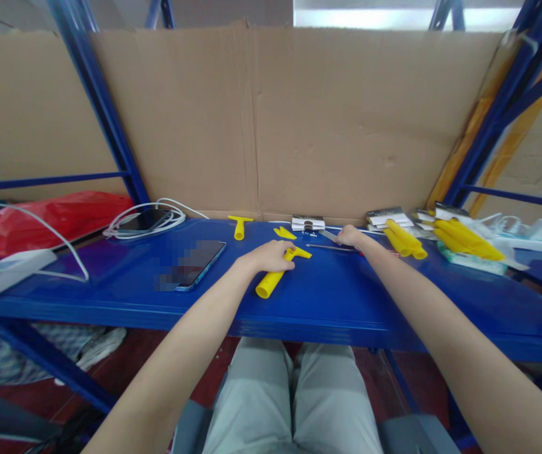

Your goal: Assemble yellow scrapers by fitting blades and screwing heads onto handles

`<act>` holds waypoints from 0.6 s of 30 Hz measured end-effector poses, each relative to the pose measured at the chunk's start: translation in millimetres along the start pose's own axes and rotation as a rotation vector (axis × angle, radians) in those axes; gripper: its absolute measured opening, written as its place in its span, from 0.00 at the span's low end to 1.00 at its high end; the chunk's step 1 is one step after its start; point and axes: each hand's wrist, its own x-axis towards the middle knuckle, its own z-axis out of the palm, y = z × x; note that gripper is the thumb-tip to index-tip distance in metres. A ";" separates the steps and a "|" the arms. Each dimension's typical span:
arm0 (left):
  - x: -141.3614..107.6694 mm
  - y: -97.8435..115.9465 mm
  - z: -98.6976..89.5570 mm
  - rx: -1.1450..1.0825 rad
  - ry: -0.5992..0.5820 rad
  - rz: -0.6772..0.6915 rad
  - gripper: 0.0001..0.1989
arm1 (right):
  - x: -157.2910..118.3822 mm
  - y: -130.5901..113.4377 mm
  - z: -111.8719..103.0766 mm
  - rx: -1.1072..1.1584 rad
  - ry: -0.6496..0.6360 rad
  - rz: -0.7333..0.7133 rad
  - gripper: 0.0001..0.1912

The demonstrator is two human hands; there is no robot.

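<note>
My left hand (271,257) is closed around a yellow T-shaped plastic handle (267,287) with a round tube end, low over the blue tabletop. Farther right, my right hand (348,236) pinches the end of a flat metal blade (328,236) at the table surface. A thin metal rod (325,246) lies just in front of that hand, its right end hidden under my forearm. Beyond my hands are small yellow pieces (284,233), a few tiny metal parts (309,234) and a white-and-black packet (307,223). Another yellow T-shaped piece (239,228) stands behind my left hand.
A phone (201,265) lies left of my left hand. Coiled white cable (176,217) and a red bag (58,217) are farther left. Yellow tubes (404,239), more yellow parts (467,238) and packets are at right. Cardboard (346,126) walls the back, between blue posts (105,107).
</note>
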 end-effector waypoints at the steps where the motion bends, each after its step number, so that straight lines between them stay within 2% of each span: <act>1: -0.5 0.4 -0.4 -0.001 0.000 0.003 0.30 | -1.2 0.2 0.0 0.003 0.001 -0.014 0.10; 9: -3.5 3.1 -2.8 -0.008 0.000 0.012 0.29 | -14.9 -0.3 -3.8 0.098 0.024 -0.037 0.11; 12: -3.7 3.7 -3.3 -0.015 -0.002 0.009 0.29 | -21.1 -1.6 -8.9 0.170 0.075 -0.039 0.12; 18: -4.4 4.8 -4.5 -0.017 -0.008 0.012 0.29 | -24.4 0.8 -22.9 0.409 0.128 0.084 0.09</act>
